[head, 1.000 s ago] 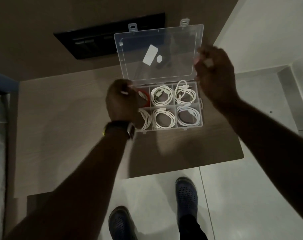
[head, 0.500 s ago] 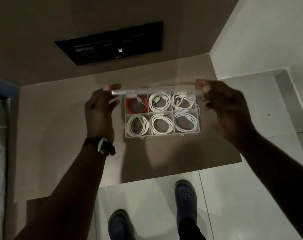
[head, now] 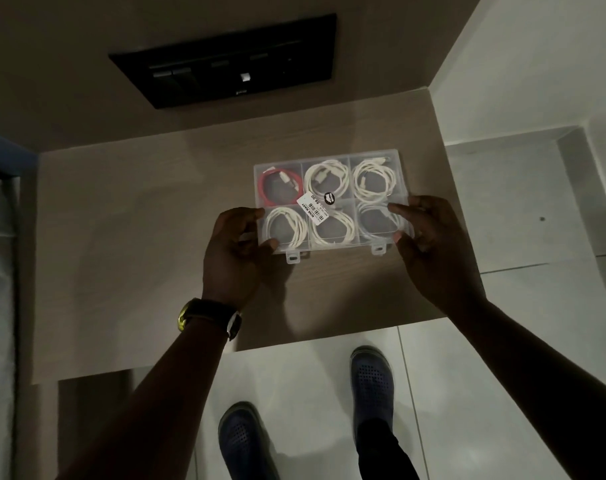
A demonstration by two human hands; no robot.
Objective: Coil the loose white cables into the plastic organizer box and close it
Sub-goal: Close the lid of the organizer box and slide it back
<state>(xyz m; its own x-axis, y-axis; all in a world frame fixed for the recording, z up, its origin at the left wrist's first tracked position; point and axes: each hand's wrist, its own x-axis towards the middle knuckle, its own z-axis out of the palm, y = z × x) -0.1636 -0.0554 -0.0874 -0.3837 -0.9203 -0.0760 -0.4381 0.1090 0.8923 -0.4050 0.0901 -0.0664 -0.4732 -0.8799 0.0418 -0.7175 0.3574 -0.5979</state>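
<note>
Head view: organizer box (head: 332,202) is laid flat on the wooden tabletop (head: 139,237), lid down over six compartments. White cables (head: 327,178) are coiled in five; a red cable (head: 280,186) fills the far-left one. Its near-left corner is pinched by the left hand (head: 235,252), its near-right corner by the right hand (head: 429,245), fingers curled. Two latch tabs (head: 293,257) are seen at its near edge.
</note>
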